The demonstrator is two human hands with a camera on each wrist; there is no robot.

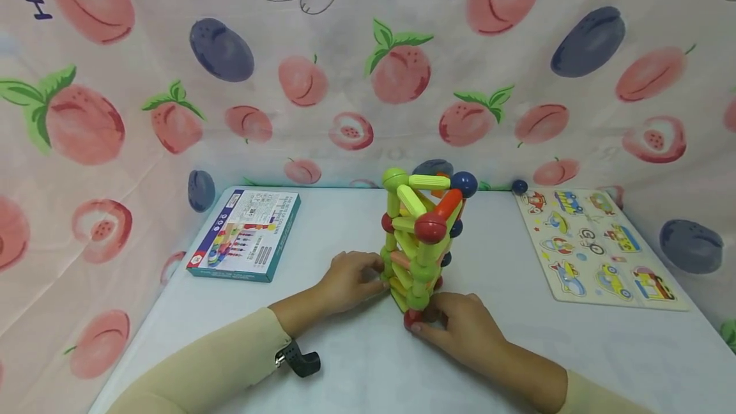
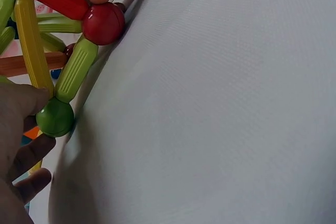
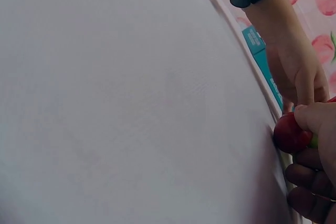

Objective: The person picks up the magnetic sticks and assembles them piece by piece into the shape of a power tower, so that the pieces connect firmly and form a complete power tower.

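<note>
A tall tower (image 1: 427, 254) of toy rods and balls stands upright on the white table, mostly lime green with red, orange, yellow and dark blue parts. Low on its left side, my left hand (image 1: 349, 283) grips the base; the left wrist view shows thumb and fingers around a green ball (image 2: 55, 118) at a bottom corner. At the front corner, my right hand (image 1: 466, 331) pinches the base by a red ball (image 3: 290, 134), its thumb lying on the ball. Short rods link these two corner balls. Part of the tower's far side is hidden.
A flat teal-edged box (image 1: 244, 235) lies at the back left of the table (image 1: 345, 363). To the right is a picture puzzle board (image 1: 575, 273), with a loose dark blue ball (image 1: 520, 186) by its far corner. A fruit-print cloth (image 1: 322, 30) hangs behind.
</note>
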